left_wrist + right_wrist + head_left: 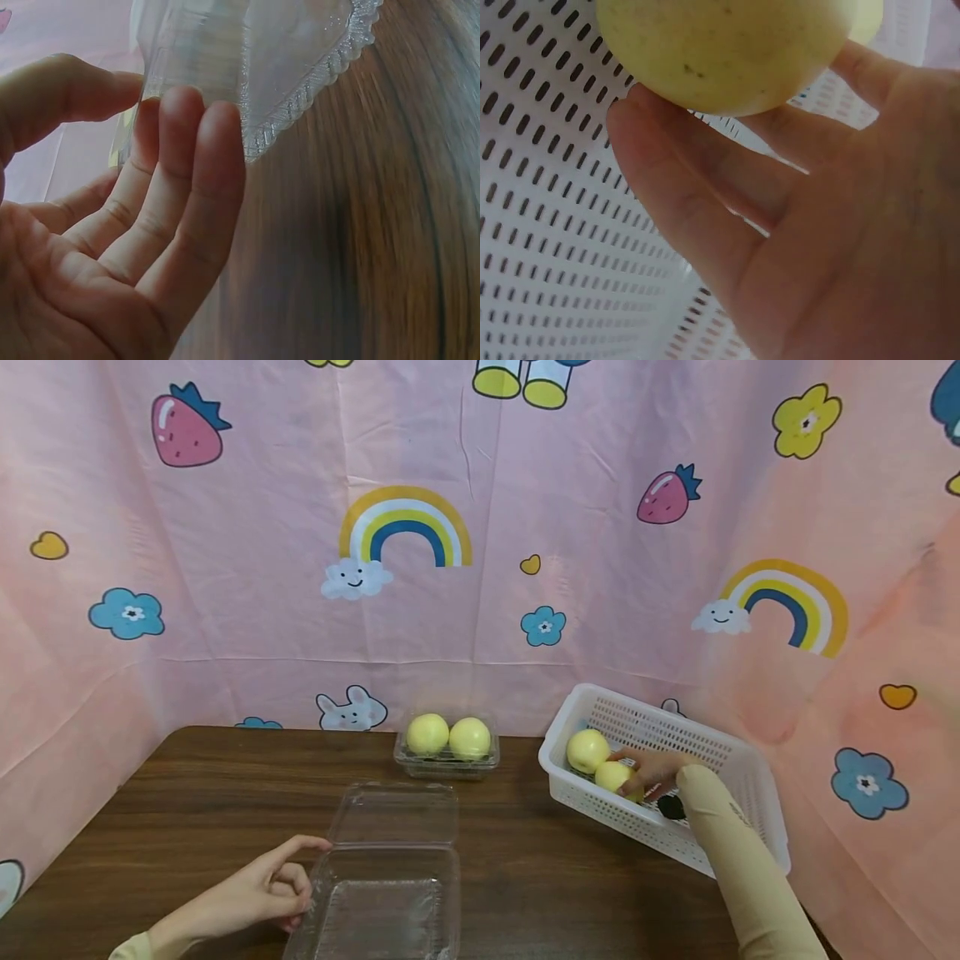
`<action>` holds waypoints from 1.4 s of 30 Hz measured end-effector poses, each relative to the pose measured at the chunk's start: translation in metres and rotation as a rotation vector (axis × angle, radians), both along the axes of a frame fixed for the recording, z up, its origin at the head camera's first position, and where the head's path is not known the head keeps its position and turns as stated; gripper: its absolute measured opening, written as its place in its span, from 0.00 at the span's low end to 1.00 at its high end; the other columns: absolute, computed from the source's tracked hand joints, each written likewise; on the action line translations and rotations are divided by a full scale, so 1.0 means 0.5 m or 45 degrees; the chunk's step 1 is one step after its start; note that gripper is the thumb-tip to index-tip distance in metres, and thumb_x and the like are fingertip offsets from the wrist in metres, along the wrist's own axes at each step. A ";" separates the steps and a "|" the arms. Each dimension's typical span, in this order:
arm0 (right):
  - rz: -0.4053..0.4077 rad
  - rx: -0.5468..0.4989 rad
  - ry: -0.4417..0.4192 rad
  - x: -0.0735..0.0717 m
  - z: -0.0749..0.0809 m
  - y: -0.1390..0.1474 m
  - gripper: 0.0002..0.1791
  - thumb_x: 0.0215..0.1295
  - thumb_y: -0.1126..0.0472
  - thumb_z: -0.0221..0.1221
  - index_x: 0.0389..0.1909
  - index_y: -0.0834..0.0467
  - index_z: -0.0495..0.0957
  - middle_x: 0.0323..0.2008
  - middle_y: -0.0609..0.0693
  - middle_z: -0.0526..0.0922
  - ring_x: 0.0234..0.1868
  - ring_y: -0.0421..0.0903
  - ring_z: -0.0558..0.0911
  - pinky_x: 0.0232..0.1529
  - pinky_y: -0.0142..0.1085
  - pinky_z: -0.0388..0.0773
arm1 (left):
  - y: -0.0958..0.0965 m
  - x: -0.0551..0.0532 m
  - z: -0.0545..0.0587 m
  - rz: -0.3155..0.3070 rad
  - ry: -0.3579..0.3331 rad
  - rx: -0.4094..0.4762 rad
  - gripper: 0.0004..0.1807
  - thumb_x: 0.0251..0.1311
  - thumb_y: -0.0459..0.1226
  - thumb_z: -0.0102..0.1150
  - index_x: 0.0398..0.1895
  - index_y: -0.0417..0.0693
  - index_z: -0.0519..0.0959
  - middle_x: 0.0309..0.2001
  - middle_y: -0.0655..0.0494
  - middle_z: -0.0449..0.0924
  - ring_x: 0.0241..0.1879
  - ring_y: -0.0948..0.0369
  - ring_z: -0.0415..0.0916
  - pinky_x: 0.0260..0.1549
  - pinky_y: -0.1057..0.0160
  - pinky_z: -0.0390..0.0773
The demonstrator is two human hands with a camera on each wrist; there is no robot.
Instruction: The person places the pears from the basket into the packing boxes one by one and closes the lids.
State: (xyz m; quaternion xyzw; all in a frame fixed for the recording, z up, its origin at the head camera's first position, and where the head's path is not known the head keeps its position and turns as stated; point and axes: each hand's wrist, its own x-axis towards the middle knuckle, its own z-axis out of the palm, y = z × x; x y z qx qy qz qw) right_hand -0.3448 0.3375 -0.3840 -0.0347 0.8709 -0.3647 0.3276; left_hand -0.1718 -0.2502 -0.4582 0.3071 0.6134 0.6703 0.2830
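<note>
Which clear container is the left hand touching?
The nearer container, with its lid folded open; the farther container holds two yellow fruits.

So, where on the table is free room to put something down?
Bare tabletop lies between the near clamshell and the white basket, also beyond the left hand, left of the clamshell. The basket's left end is crowded: yellow apples, right hand.

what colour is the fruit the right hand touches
The fruit is pale yellow with dark specks, clearest in the right wrist view.

The head view crops the open container [378, 897].
</note>
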 end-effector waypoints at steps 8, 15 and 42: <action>-0.083 -0.175 -0.083 0.004 -0.022 0.025 0.45 0.62 0.63 0.64 0.74 0.56 0.49 0.60 0.67 0.59 0.54 0.62 0.69 0.47 0.52 0.73 | 0.031 -0.006 -0.007 0.024 -0.011 0.019 0.29 0.69 0.23 0.44 0.69 0.56 0.59 0.35 0.53 0.76 0.31 0.62 0.77 0.34 0.59 0.80; -0.055 -0.301 -0.075 0.006 -0.040 0.041 0.44 0.65 0.60 0.62 0.76 0.56 0.46 0.60 0.65 0.61 0.53 0.58 0.72 0.47 0.49 0.73 | 0.052 -0.009 -0.007 0.021 -0.005 0.047 0.29 0.68 0.23 0.46 0.69 0.48 0.56 0.36 0.52 0.76 0.32 0.61 0.78 0.33 0.60 0.80; -0.048 -0.443 0.044 0.021 -0.023 0.076 0.41 0.71 0.58 0.55 0.75 0.63 0.42 0.53 0.66 0.68 0.44 0.57 0.80 0.45 0.46 0.79 | 0.100 -0.023 -0.005 0.047 0.022 0.046 0.28 0.66 0.23 0.48 0.67 0.38 0.54 0.34 0.52 0.76 0.32 0.60 0.79 0.33 0.58 0.81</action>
